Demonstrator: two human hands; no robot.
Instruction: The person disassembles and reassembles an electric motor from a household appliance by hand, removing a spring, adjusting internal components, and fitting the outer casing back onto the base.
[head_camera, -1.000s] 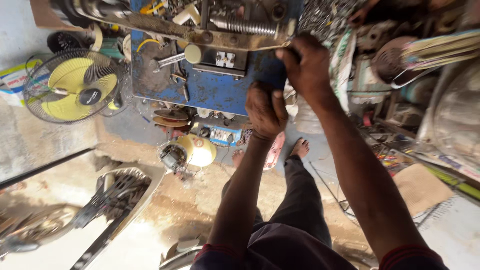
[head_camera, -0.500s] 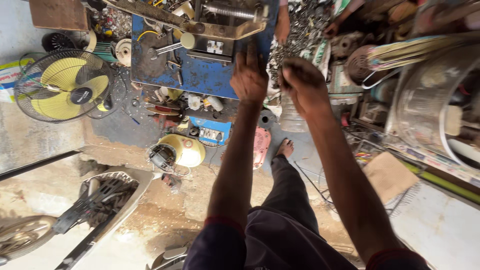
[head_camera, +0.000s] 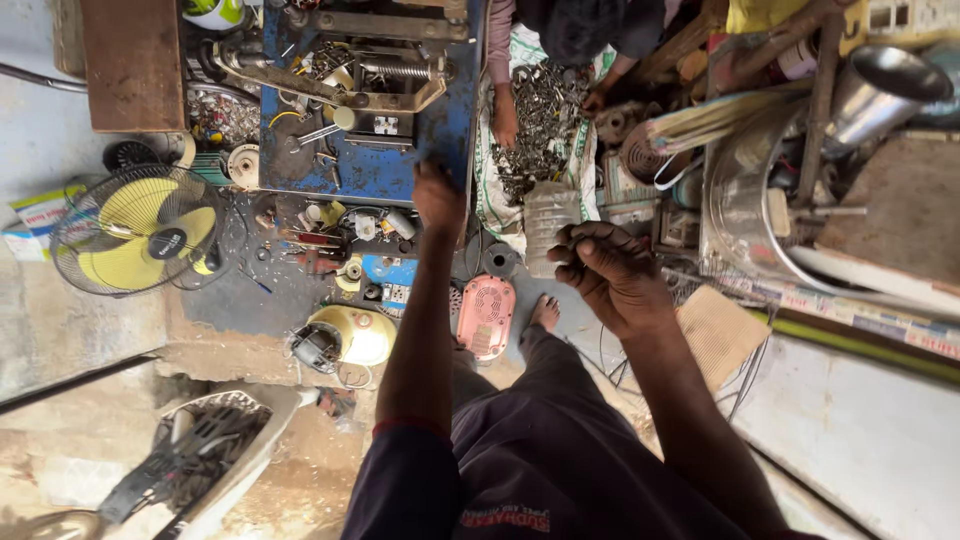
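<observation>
My left hand (head_camera: 438, 198) reaches forward and rests at the front edge of a blue metal workbench (head_camera: 365, 170), holding nothing. On the bench lie a long metal lever with a spring (head_camera: 330, 85) and loose tools. My right hand (head_camera: 612, 275) hangs in the air to the right, away from the bench, with its fingers curled into a loose fist and nothing visible in it. A clear plastic jar (head_camera: 548, 222) stands just beyond it. My bare foot (head_camera: 545, 312) shows below.
Another person's hand (head_camera: 505, 118) sorts a pile of small metal parts (head_camera: 545, 130) on a white sack. A yellow table fan (head_camera: 140, 232) stands at the left. A pink grille casing (head_camera: 485, 318), a yellow motor housing (head_camera: 352, 336) and a steel drum (head_camera: 740, 205) crowd the floor.
My right hand has let go of the machine's lever and pulled back to the right. My left hand has slid down to the bench's front edge. The view has tilted up.
</observation>
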